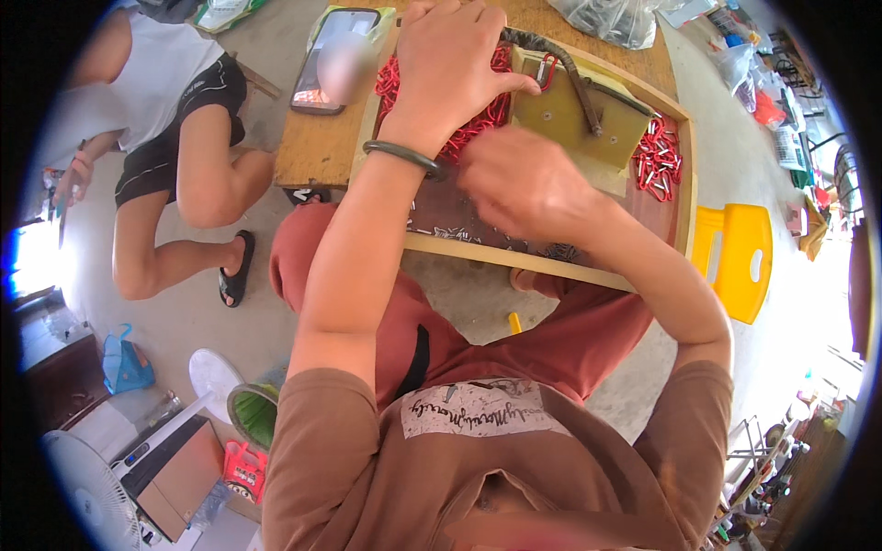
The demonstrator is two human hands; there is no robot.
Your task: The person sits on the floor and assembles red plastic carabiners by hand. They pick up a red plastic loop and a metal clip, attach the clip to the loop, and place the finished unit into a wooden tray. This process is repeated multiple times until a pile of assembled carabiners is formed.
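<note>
A shallow wooden tray (514, 259) lies in front of me over my knees. My left hand (450, 69) reaches over its left part, above a heap of red wire clips (390, 84). Its thumb stretches right toward a single red clip (547, 72) on a yellowish plate (574, 119); its other fingertips are hidden. My right hand (528, 182), blurred by motion, is curled above the tray's middle; what it may hold cannot be seen. A dark curved bar (581, 92) crosses the plate. More red-and-silver clips (657, 161) fill the right side, and small silver pins (450, 233) lie along the near edge.
A phone (335, 60) lies on the wooden table (312, 147) left of the tray. Another person (175, 110) sits at the left. A yellow plastic stool (742, 262) stands at the right, and clear plastic bags (611, 20) lie at the back.
</note>
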